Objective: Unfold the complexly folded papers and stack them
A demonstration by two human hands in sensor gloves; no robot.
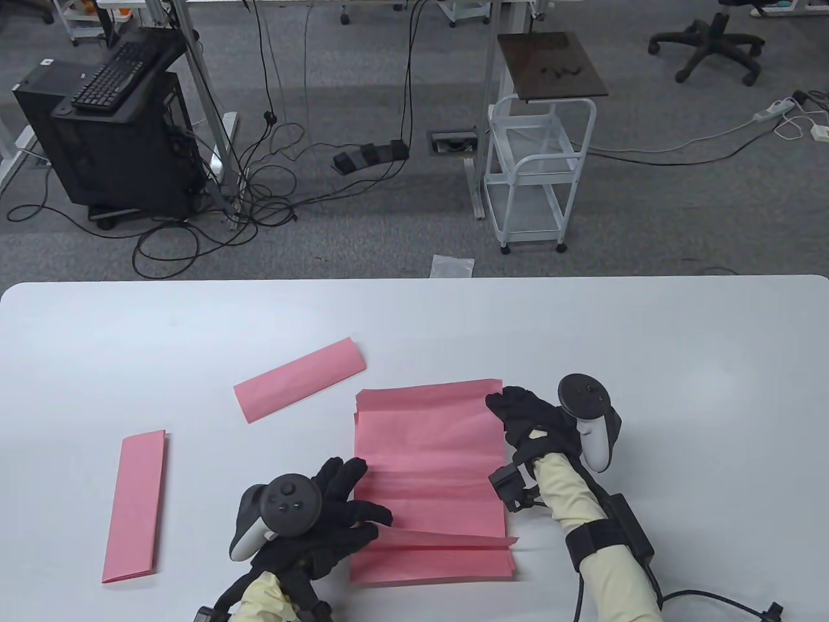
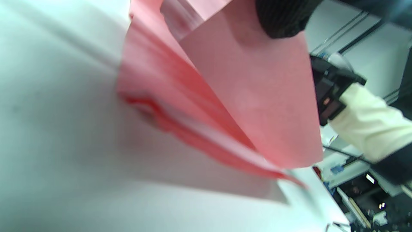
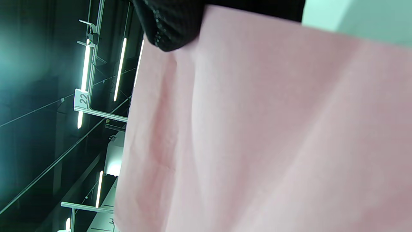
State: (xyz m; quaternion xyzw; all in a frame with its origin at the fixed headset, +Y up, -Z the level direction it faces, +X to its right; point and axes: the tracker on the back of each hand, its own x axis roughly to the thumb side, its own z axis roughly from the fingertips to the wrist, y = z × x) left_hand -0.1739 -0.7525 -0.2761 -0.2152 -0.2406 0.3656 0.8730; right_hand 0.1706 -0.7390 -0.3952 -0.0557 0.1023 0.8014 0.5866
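Unfolding in progress near the table's (image 1: 680,337) near edge. The open pink sheet (image 1: 427,447) lies on the stack of unfolded sheets (image 1: 432,565). Our right hand (image 1: 528,418) pinches the sheet's right edge toward its far corner and lifts it; our left hand (image 1: 324,512) lies with fingers spread on the left edge, its fingertips (image 2: 283,17) pressing the paper. One raised crease remains across the near part. We should pull outward gently while the left hand anchors, then smooth flat and square the edges. Two folded strips wait, one (image 1: 299,379) toward the middle, one (image 1: 135,499) near the left edge.
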